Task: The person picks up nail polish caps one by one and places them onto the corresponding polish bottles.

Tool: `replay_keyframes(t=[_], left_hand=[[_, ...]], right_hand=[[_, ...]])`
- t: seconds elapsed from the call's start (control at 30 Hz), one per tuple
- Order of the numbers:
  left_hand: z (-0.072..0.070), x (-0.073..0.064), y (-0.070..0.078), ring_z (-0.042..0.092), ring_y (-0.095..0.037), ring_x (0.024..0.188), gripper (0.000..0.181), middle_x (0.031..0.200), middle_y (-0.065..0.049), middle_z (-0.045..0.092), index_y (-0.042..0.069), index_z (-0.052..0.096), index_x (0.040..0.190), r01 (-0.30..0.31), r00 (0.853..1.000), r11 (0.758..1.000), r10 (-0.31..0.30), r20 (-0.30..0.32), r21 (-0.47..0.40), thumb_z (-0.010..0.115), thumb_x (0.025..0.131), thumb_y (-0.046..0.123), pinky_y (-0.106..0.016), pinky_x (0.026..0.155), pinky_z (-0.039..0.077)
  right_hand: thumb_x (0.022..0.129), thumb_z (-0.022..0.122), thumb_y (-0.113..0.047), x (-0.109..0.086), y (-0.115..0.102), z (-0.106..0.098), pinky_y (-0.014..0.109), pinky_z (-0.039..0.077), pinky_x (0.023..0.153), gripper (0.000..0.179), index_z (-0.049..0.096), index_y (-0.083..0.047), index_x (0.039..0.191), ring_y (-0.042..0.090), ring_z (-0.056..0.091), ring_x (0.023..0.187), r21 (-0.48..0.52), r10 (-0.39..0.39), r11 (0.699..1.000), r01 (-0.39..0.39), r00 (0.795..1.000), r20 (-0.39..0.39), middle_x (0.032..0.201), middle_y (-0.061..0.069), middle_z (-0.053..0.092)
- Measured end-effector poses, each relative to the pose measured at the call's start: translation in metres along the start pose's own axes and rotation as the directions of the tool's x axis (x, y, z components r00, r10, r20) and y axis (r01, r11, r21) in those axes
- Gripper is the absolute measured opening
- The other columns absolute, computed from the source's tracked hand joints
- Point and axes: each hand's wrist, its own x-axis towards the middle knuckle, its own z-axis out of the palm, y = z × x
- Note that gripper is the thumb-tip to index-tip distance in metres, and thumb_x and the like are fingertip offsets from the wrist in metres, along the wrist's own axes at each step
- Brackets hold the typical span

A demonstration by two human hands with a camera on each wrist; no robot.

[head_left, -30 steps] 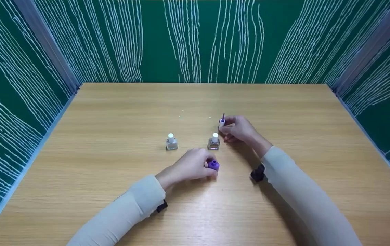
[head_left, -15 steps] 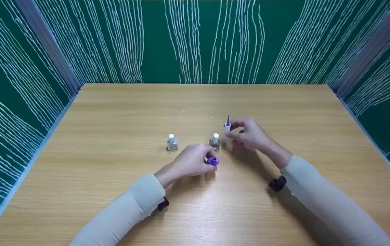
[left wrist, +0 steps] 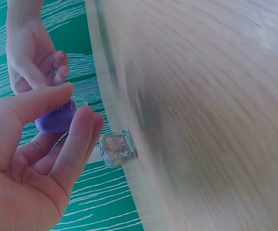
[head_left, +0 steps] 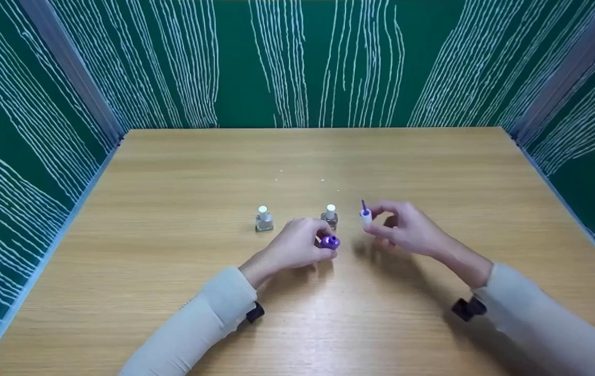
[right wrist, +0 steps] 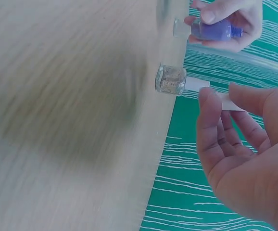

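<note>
My left hand point(head_left: 300, 244) holds an uncapped purple nail polish bottle point(head_left: 330, 242) between thumb and fingers, a little above the table; its threaded neck shows in the right wrist view. To the right, my right hand point(head_left: 407, 228) pinches the white nail polish cap point(head_left: 366, 215), its purple-coated brush pointing up. Cap and bottle are apart. Just behind the left fingers stands a capped bottle of glittery polish point(right wrist: 171, 80), partly covered by the hand in the head view. Another capped bottle, clear or pale point(head_left: 264, 221), stands upright further left.
The wooden table point(head_left: 182, 172) carries several tiny white specks point(head_left: 322, 180) behind the bottles. Green walls point(head_left: 245, 62) with white wavy lines enclose its back and sides. A dark wrist device point(head_left: 468, 308) sits under the right sleeve.
My right hand has drawn back toward me and to the right with the cap and brush. My left hand has risen slightly, with the purple bottle tilted a bit differently.
</note>
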Motion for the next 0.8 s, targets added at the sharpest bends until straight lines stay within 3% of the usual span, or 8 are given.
replay_keyframes(t=[0.2,0.4,0.6,0.8], left_hand=[[0.001,0.002,0.000,0.061,-0.009,0.082,0.022,0.095,0.005,0.070,0.009,0.075,0.105,0.009,1.000,1.000,-0.009,-0.008,0.000,0.082,0.087,0.020,-0.023,0.075,0.050],[0.001,0.003,-0.001,0.062,-0.009,0.085,0.025,0.096,0.005,0.071,0.010,0.076,0.108,0.014,1.000,1.000,-0.014,-0.013,-0.017,0.082,0.087,0.021,-0.024,0.080,0.051],[0.002,0.003,-0.002,0.064,-0.010,0.090,0.026,0.098,0.004,0.072,0.010,0.076,0.110,0.017,0.999,1.000,-0.017,-0.033,-0.018,0.083,0.087,0.022,-0.026,0.087,0.051],[0.001,0.004,-0.001,0.063,-0.009,0.085,0.025,0.094,0.006,0.072,0.010,0.077,0.107,-0.008,0.999,1.000,0.007,-0.043,-0.017,0.083,0.086,0.022,-0.026,0.081,0.051]], right_hand=[[0.096,0.072,-0.017,-0.009,-0.001,-0.001,0.041,0.058,0.057,0.030,0.065,-0.006,0.123,0.043,0.067,0.071,-0.004,-0.014,1.000,0.014,1.000,0.004,0.100,0.017,0.069],[0.097,0.072,-0.018,-0.009,-0.003,0.004,0.046,0.058,0.059,0.033,0.065,-0.004,0.125,0.042,0.068,0.073,-0.001,-0.041,0.999,0.041,0.998,0.037,0.111,0.015,0.067],[0.096,0.072,-0.020,-0.010,-0.002,0.005,0.044,0.058,0.057,0.032,0.065,-0.005,0.124,0.042,0.067,0.072,-0.021,-0.052,0.998,0.054,0.997,0.057,0.107,0.010,0.068],[0.097,0.071,-0.021,-0.013,-0.001,0.004,0.038,0.056,0.055,0.033,0.065,-0.002,0.123,0.041,0.066,0.069,-0.014,-0.050,0.999,0.052,0.996,0.075,0.102,0.017,0.067]])
